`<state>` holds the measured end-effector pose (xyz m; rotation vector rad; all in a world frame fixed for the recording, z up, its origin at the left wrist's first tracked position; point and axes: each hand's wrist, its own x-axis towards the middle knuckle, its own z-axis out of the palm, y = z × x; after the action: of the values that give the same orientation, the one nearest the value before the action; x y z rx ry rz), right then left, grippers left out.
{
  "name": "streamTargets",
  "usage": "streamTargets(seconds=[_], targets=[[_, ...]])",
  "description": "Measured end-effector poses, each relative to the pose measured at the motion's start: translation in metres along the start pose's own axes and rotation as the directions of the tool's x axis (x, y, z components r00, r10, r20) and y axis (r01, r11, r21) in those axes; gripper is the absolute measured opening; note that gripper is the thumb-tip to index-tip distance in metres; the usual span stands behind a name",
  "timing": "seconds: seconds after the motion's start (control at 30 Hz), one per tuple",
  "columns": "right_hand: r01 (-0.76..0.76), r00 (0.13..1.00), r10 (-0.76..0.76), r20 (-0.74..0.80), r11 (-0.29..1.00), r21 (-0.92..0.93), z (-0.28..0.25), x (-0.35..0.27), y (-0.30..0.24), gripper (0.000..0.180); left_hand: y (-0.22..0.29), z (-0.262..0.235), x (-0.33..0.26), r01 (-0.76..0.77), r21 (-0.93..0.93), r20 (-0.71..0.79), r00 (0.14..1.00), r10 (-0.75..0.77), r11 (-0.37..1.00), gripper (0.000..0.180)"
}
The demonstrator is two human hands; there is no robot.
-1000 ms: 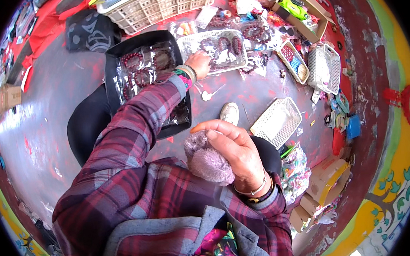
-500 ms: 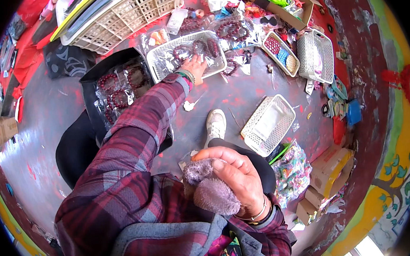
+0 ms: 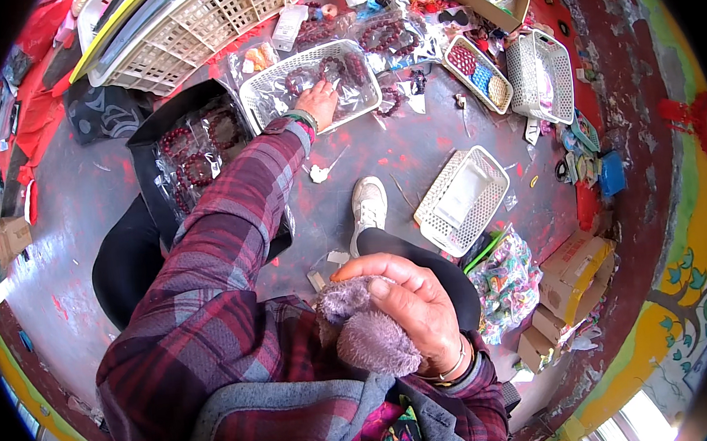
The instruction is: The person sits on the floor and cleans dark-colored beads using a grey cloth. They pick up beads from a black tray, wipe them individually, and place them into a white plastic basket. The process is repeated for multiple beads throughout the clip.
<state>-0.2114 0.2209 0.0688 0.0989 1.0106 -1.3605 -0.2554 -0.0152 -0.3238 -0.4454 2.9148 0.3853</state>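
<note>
In the head view, the right hand (image 3: 417, 302) is closed around a fluffy purple thing (image 3: 374, 338), which sits between thumb and fingers and hangs out below them. The left hand (image 3: 318, 105) reaches into a white basket (image 3: 358, 114), its fingers near the dark red bracelets (image 3: 354, 67) in plastic, but whether it grips one I cannot tell; a black tray (image 3: 146, 165) stands to its left.
</note>
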Motion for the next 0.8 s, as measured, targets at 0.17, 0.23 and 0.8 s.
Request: streamTargets(seconds=[0.17,0.23,0.8], targets=[[0.029,0.999,-0.034,0.04,0.993,0.111,0.0,0.003,0.006,0.025,-0.004,-0.018,-0.004,-0.077,-0.147,-0.191,0.98,0.048,0.986,0.02],[0.04,0.999,-0.042,0.018,0.994,0.102,0.009,0.003,0.007,0.027,-0.019,-0.023,-0.007,-0.159,-0.201,-0.317,0.944,0.09,0.967,0.021],[0.408,0.825,-0.565,-0.016,0.615,-0.674,-0.006,0.032,0.03,0.05,0.003,-0.29,-0.232,0.033,-0.836,-0.041,0.992,0.123,-0.547,0.015]])
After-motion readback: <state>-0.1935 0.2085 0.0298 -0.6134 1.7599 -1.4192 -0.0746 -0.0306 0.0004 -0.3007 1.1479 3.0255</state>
